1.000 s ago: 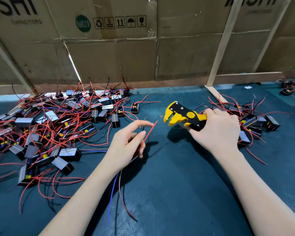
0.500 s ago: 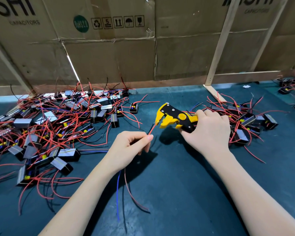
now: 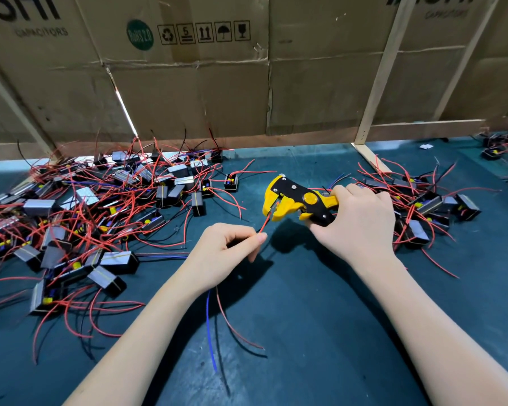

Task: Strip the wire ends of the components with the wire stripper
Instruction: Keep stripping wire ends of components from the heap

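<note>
Since earlier, left hand (image 3: 223, 253) pinching red wire (image 3: 265, 222) reached stripper (image 3: 294, 202) at 1 o'clock; right hand (image 3: 361, 224) grips handles, squeeze next

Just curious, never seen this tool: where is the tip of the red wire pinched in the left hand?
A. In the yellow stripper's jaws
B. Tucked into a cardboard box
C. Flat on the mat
A: the red wire runs from the left hand up into the wire stripper.

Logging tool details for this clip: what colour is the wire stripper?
Yellow and black: the wire stripper has yellow jaws and a black body, seen clearly in the head view.
</note>
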